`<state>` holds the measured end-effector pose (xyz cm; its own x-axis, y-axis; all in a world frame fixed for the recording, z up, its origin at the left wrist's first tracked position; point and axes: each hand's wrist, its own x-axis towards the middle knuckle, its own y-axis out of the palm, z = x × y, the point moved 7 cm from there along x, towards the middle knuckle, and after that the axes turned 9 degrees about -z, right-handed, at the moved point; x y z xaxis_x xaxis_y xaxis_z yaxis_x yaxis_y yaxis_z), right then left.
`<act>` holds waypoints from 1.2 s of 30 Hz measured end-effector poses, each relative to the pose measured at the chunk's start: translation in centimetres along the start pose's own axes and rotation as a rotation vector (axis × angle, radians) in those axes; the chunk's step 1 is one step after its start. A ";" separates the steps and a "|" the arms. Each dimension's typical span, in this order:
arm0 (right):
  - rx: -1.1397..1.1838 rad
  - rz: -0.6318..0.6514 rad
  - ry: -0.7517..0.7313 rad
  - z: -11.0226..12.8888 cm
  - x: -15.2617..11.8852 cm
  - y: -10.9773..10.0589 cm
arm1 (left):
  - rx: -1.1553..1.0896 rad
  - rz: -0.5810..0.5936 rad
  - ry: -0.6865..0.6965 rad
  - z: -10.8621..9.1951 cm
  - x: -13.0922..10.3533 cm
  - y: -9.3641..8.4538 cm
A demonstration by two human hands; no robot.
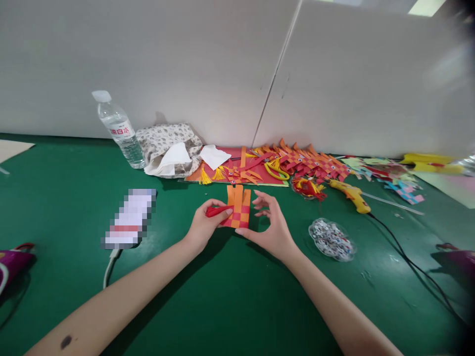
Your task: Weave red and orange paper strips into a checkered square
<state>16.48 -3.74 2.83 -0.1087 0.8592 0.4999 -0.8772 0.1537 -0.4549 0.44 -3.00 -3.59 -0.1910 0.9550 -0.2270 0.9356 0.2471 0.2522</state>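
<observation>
A small woven piece of red and orange paper strips [240, 216] is held up at the middle of the green table. My left hand [209, 222] pinches its left side, with a folded red strip end [215, 211] sticking out under the fingers. Loose orange strip ends stand up along its top. My right hand [269, 222] is at the right side, its thumb near the lower edge and its fingers spread apart and curved. Whether the right thumb touches the paper is hard to tell.
Behind lie finished woven paper fish [308, 160] and yellow tassels [205, 175]. To the right are a yellow glue gun [351, 194] with a black cord and a dish of googly eyes [331, 240]. A water bottle [120, 129], a cloth tissue bag [170, 133] and a phone [129, 217] stand left.
</observation>
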 end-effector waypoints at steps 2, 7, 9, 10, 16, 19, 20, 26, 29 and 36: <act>-0.066 -0.016 -0.035 0.2 0.1 -0.4 | 0.001 -0.011 -0.005 0.0 0.0 -0.1; 0.028 0.118 -0.038 0.2 -0.1 0.3 | -0.007 -0.026 -0.018 0.1 0.1 -0.2; 0.068 0.143 -0.032 0.2 -0.3 0.6 | -0.010 -0.022 -0.020 0.2 0.1 -0.2; 0.087 0.149 -0.025 0.1 -0.3 0.8 | -0.013 -0.019 -0.019 0.2 0.1 -0.2; 0.140 0.123 0.001 -0.2 -0.3 1.0 | -0.012 -0.011 -0.015 0.3 0.1 -0.2; 0.155 0.127 0.017 -0.3 -0.3 1.0 | -0.011 -0.005 -0.014 0.2 0.1 -0.1; 0.163 0.130 0.023 -0.4 -0.3 1.0 | -0.011 -0.003 -0.013 0.2 0.1 -0.1; 0.212 0.116 0.053 -0.6 -0.3 0.9 | -0.027 -0.003 -0.012 0.1 -0.1 -0.1; 0.225 0.108 0.062 -0.7 -0.3 0.9 | -0.030 -0.003 -0.010 0.1 -0.1 -0.1; 0.224 0.088 0.078 -0.9 -0.2 0.8 | -0.042 -0.010 0.003 0.2 0.1 -0.1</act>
<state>16.21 -3.37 1.64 -0.1607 0.9010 0.4029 -0.9486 -0.0282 -0.3152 0.37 -2.96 -3.80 -0.2018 0.9529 -0.2266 0.9204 0.2636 0.2888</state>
